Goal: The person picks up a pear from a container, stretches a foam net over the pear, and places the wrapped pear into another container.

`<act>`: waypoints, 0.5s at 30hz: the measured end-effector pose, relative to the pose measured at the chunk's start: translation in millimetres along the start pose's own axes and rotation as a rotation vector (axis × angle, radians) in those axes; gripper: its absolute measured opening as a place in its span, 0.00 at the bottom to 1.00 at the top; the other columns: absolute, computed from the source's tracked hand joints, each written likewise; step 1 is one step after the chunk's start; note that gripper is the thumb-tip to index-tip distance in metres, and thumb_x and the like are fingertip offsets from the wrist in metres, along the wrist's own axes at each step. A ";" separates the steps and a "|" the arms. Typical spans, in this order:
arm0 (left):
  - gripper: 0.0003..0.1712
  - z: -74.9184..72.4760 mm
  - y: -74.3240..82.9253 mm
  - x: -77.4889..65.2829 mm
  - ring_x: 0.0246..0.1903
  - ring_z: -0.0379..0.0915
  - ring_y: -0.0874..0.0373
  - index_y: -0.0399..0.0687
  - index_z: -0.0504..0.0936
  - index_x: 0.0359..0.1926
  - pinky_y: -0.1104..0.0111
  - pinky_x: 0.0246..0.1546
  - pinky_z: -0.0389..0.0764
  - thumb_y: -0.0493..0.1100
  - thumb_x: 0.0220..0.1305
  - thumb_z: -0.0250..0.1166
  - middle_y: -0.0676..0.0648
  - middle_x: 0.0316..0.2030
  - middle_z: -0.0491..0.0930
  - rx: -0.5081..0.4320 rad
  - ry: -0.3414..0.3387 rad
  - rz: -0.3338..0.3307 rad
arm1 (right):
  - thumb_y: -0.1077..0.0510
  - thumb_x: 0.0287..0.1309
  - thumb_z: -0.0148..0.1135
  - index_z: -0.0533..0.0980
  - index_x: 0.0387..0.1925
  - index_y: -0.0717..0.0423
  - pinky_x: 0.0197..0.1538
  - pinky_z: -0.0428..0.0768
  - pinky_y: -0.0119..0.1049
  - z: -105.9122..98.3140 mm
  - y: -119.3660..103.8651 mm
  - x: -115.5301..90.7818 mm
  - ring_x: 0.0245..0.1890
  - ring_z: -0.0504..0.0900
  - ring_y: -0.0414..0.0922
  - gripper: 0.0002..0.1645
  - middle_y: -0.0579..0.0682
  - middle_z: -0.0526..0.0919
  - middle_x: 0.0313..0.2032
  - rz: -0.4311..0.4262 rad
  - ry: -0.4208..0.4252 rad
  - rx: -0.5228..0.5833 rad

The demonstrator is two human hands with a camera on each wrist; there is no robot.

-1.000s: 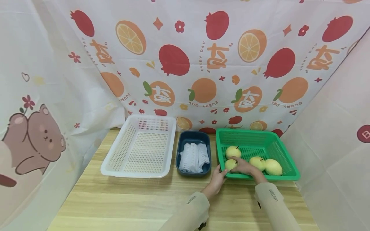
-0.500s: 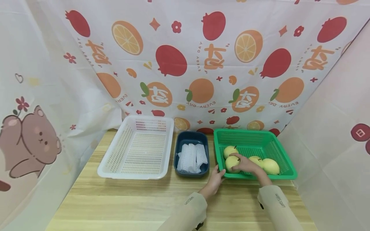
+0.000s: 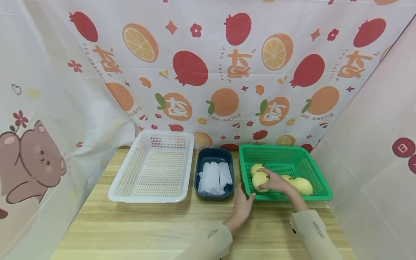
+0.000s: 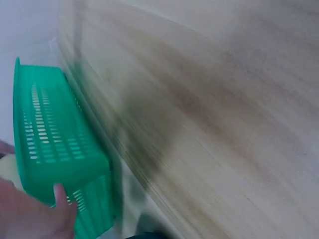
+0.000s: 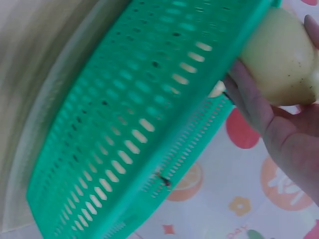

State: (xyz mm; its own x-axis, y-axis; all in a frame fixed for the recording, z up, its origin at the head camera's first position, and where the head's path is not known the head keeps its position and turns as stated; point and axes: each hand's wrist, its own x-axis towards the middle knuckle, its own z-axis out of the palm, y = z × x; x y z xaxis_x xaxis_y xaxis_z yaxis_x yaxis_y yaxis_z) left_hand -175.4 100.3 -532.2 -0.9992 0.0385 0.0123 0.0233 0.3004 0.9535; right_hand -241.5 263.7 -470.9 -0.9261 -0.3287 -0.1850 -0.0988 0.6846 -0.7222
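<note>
A round yellow pear point(image 3: 259, 181) is in the grip of my right hand point(image 3: 276, 181), fingers and thumb curled round its side. In the right wrist view the held pear point(image 5: 281, 59) shows at the rim of the green basket point(image 5: 114, 119). Another pear point(image 3: 255, 169) sits just behind it, and two more pears, one of them the front pear point(image 3: 303, 186), lie to the right, partly behind my wrist. My left hand point(image 3: 243, 206) is at the front left corner of the green basket point(image 3: 292, 198), thumb and fingers spread apart.
A dark blue container point(image 3: 214, 197) with white foam net sleeves point(image 3: 212, 178) stands left of the green basket. Farther left is a white perforated basket point(image 3: 149, 198). All stand on a wooden table point(image 3: 139, 231) before a fruit-print cloth point(image 3: 214, 65).
My right hand has lifted the pear up from the basket floor. My left hand has loosened from the basket's corner, its fingers spreading. The head view has shifted slightly.
</note>
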 end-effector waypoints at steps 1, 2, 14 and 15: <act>0.39 -0.2 -0.4 -1.3 0.62 0.50 0.41 0.31 0.48 0.66 0.52 0.59 0.59 0.45 0.64 0.58 0.31 0.63 0.52 0.050 0.021 0.050 | 0.52 0.45 0.71 0.62 0.62 0.60 0.42 0.73 0.50 -1.2 -4.2 -1.4 0.49 0.70 0.59 0.44 0.69 0.64 0.57 0.006 0.010 -0.004; 0.41 -0.5 -0.8 -1.9 0.62 0.51 0.43 0.32 0.48 0.66 0.54 0.59 0.60 0.46 0.63 0.60 0.33 0.64 0.51 0.107 0.046 0.109 | 0.52 0.45 0.71 0.62 0.62 0.59 0.44 0.72 0.52 -2.3 -8.1 -2.7 0.51 0.69 0.59 0.44 0.68 0.64 0.58 0.021 0.022 0.000; 0.54 -21.0 8.3 6.8 0.62 0.52 0.44 0.39 0.49 0.68 0.56 0.54 0.67 0.47 0.48 0.73 0.36 0.66 0.49 0.254 0.115 0.556 | 0.51 0.43 0.71 0.62 0.62 0.60 0.37 0.75 0.45 10.8 -48.9 -18.0 0.41 0.74 0.53 0.46 0.63 0.72 0.50 0.065 0.032 0.039; 0.54 -23.4 8.5 6.4 0.62 0.53 0.44 0.38 0.51 0.67 0.56 0.54 0.67 0.46 0.47 0.74 0.36 0.66 0.49 0.247 0.117 0.564 | 0.52 0.43 0.71 0.62 0.62 0.60 0.36 0.75 0.44 13.3 -51.3 -19.0 0.40 0.74 0.52 0.46 0.62 0.72 0.49 0.064 0.030 0.047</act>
State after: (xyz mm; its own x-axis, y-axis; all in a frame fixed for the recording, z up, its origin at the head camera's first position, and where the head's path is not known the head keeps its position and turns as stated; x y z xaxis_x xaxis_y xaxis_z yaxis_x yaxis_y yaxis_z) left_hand -182.4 80.8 -517.0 -0.8277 0.1550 0.5393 0.5409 0.4762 0.6933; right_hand -213.9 226.2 -439.2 -0.9405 -0.2655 -0.2121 -0.0229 0.6721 -0.7401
